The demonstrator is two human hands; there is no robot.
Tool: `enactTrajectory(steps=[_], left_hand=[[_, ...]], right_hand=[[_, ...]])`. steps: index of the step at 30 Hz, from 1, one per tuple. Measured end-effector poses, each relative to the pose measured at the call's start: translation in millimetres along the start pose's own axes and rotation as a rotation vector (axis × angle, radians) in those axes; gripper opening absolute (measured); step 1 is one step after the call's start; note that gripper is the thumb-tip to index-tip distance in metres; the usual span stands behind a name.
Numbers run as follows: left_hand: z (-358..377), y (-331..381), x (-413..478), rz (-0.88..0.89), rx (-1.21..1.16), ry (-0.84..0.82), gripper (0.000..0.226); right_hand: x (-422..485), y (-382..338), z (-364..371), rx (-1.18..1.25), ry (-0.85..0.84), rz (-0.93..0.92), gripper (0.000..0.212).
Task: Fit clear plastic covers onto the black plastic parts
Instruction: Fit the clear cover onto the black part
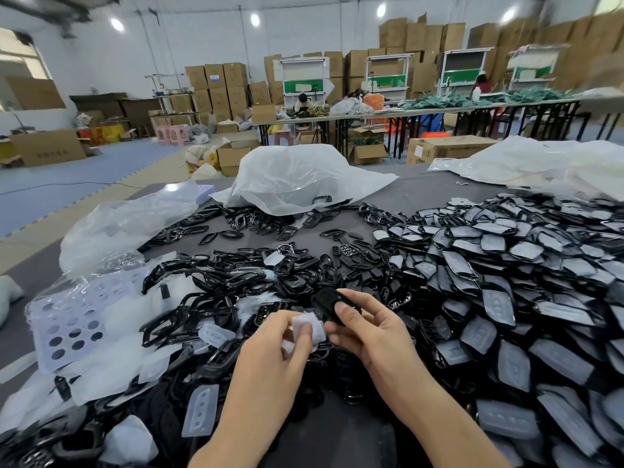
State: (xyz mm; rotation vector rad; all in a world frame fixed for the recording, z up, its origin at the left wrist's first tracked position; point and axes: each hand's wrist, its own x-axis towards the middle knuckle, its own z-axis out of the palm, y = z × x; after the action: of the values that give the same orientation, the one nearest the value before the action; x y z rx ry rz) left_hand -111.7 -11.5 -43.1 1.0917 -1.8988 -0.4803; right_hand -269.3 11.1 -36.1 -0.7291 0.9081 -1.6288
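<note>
At upper centre of the frame, on a grey table (pixel 422 194): white plastic bag (pixel 297 177), mouth open toward the camera, a black frame (pixel 322 199) showing inside; at left, clear bag (pixel 128 224), contents unclear. At lower centre, black part (pixel 326 302) pinched in the curled fingers of the right hand (pixel 368 329), long axis slanting upper left to lower right; just beside it, clear cover (pixel 309 327) pinched by the left hand (pixel 280 346).
</note>
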Motion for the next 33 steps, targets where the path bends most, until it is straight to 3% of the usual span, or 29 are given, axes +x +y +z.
enactTrajectory(steps=[3,5,15,19,25,33], left_hand=[[1,1,1,-0.009,0.013,0.012,0.019],[-1,3,1,-0.099,-0.098,-0.013,0.016],[-7,13,5,-0.235,-0.562,-0.126,0.024],[-3,11,3,-0.222,-0.456,-0.074,0.031],[0,6,4,-0.147,-0.218,0.108,0.016],[-3,11,3,-0.298,-0.45,0.117,0.021]], right_hand=[[4,5,-5,-0.035,0.111,-0.009,0.013],[6,8,-8,-0.031,0.146,-0.004,0.016],[3,9,-8,-0.116,0.089,-0.03,0.014],[-2,7,-3,-0.178,0.01,-0.029,0.016],[-7,5,2,-0.228,-0.086,-0.048,0.014],[-9,7,6,-0.138,-0.215,0.027,0.026]])
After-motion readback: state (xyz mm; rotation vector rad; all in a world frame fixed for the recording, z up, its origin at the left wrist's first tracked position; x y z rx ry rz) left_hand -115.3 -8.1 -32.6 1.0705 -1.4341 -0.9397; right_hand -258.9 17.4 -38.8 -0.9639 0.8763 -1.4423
